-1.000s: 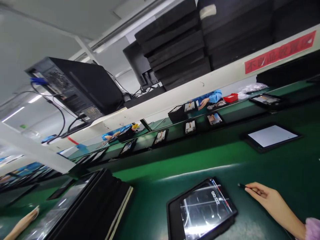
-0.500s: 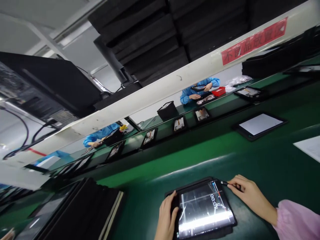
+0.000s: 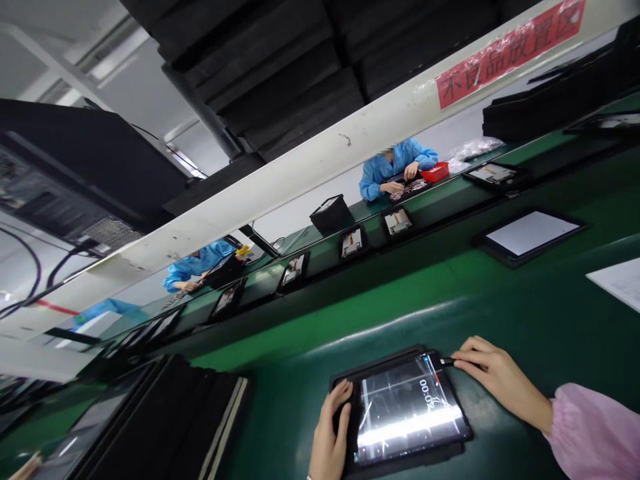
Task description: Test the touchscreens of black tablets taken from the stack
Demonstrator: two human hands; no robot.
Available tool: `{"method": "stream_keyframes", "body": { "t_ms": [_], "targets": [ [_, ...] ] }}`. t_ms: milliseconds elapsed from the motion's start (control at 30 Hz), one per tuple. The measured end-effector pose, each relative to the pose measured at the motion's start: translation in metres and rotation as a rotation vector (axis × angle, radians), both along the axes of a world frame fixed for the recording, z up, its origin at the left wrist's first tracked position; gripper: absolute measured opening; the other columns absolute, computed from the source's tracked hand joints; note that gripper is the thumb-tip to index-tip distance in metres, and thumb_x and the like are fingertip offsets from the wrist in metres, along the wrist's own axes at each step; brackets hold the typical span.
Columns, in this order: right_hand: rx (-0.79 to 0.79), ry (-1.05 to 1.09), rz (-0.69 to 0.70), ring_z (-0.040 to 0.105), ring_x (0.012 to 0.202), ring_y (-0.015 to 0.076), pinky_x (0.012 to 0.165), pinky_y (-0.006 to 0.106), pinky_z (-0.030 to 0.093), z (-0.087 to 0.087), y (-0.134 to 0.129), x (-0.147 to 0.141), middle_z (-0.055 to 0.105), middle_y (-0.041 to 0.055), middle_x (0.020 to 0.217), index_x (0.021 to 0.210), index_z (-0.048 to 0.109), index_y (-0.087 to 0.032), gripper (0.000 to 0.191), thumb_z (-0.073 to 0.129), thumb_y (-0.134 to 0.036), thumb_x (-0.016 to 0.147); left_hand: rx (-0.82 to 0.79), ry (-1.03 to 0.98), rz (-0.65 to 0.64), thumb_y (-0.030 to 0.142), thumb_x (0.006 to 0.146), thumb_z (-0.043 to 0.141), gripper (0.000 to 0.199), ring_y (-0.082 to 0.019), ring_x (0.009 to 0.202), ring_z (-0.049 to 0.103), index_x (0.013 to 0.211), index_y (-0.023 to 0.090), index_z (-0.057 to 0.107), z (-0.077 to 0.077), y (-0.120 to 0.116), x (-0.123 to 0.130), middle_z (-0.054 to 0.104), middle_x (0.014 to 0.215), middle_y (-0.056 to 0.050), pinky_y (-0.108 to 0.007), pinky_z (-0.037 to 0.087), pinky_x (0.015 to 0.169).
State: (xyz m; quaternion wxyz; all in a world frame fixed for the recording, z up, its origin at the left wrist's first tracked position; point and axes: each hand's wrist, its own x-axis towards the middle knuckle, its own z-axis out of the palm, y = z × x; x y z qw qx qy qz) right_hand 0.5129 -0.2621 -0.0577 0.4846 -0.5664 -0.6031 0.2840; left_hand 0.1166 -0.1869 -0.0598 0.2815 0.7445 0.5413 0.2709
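A tablet with a lit, glare-streaked screen and a "00:0" readout lies on a black foam tray on the green bench. At its left edge, my left hand is closed over the tablet and tray side, thumb towards the screen. My right hand pinches a black cable plug between thumb and fingers. The plug's silver tip is at the tablet's upper right edge; whether it sits in a port I cannot tell.
A stack of black foam trays stands left. A white-screened tablet lies at the back right, near a white sheet. Beyond, several opened tablets line the conveyor. A white shelf beam crosses above. Two people in blue work opposite.
My right hand has brought the plug slightly left, closer to the tablet's edge. My left hand stays on the left side. The view has shifted a little.
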Motion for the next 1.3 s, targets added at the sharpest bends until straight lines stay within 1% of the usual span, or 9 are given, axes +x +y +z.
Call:
{"method": "stream_keyframes", "body": {
  "t_ms": [467,633,767,833,900,1033,1100,1200,1300],
  "targets": [
    [0.203,-0.346,0.119,0.057,0.081,0.0255,0.072,0.039,0.044,0.014,0.000,0.009,0.062,0.0063,0.088,0.097,0.075,-0.025,0.046,0.035,-0.039,0.114,-0.033,-0.127,0.009,0.049,0.098,0.051,0.039,-0.025,0.127,0.063,0.128,0.024,0.054,0.003,-0.011,0.016,0.066,0.136,-0.012,-0.042,0.051,0.109],
    [0.122,-0.346,0.189,0.059,0.082,0.0255,0.074,0.039,0.045,0.016,0.001,0.026,0.066,0.0057,0.091,0.101,0.078,-0.028,0.045,0.040,-0.049,0.112,-0.037,-0.083,-0.015,0.048,0.098,0.049,0.038,-0.025,0.126,0.063,0.129,0.026,0.054,0.005,-0.011,0.014,0.068,0.134,-0.009,-0.044,0.050,0.111],
    [-0.071,-0.149,0.165,0.063,0.100,0.0297,0.092,0.042,0.048,0.005,0.001,0.027,0.070,0.0051,0.105,0.112,0.077,-0.031,0.041,0.053,-0.063,0.103,0.074,0.154,-0.029,0.042,0.102,0.042,0.039,-0.027,0.139,0.051,0.135,0.027,0.056,0.028,-0.013,0.029,0.062,0.141,-0.009,-0.055,0.038,0.120],
    [-0.149,-0.084,0.118,0.061,0.111,0.0322,0.104,0.048,0.041,0.002,0.001,0.025,0.071,0.0053,0.111,0.116,0.075,-0.031,0.044,0.052,-0.065,0.102,0.218,0.319,-0.117,0.034,0.103,0.040,0.038,-0.028,0.150,0.036,0.138,0.030,0.057,0.043,-0.021,0.051,0.052,0.152,-0.006,-0.060,0.027,0.124],
    [-0.180,-0.052,0.082,0.058,0.118,0.0341,0.114,0.055,0.029,0.000,0.001,0.023,0.071,0.0062,0.115,0.117,0.074,-0.029,0.048,0.044,-0.065,0.105,0.339,0.442,-0.337,0.030,0.103,0.042,0.042,-0.029,0.154,0.024,0.143,0.035,0.052,0.055,-0.032,0.081,0.038,0.162,-0.003,-0.063,0.023,0.124],
    [-0.163,-0.039,0.088,0.059,0.115,0.0335,0.113,0.056,0.028,0.002,0.001,0.023,0.071,0.0072,0.115,0.112,0.073,-0.028,0.050,0.036,-0.061,0.107,0.500,0.485,-0.777,0.052,0.095,0.057,0.062,-0.039,0.154,0.021,0.152,0.035,0.041,0.062,-0.052,0.139,0.027,0.167,-0.008,-0.069,0.019,0.120],
    [-0.145,-0.050,0.101,0.062,0.110,0.0319,0.108,0.052,0.034,0.005,0.001,0.023,0.071,0.0062,0.111,0.109,0.072,-0.027,0.049,0.034,-0.059,0.108,0.550,0.444,-0.816,0.056,0.094,0.058,0.058,-0.037,0.152,0.025,0.146,0.031,0.049,0.062,-0.056,0.154,0.036,0.163,-0.007,-0.067,0.007,0.123],
    [-0.133,-0.060,0.112,0.064,0.101,0.0297,0.102,0.048,0.038,0.007,0.001,0.023,0.071,0.0042,0.103,0.105,0.071,-0.027,0.048,0.032,-0.054,0.109,0.571,0.376,-0.742,0.038,0.100,0.052,0.022,-0.025,0.145,0.040,0.111,0.024,0.066,0.065,-0.055,0.158,0.058,0.147,-0.002,-0.051,-0.014,0.125],
    [-0.126,-0.055,0.126,0.063,0.100,0.0294,0.098,0.047,0.040,0.007,0.001,0.022,0.070,0.0041,0.099,0.103,0.071,-0.027,0.047,0.032,-0.051,0.110,0.569,0.346,-0.751,0.034,0.100,0.051,0.019,-0.020,0.145,0.041,0.108,0.021,0.063,0.066,-0.053,0.155,0.061,0.144,-0.004,-0.043,-0.017,0.124]
  ]
}}
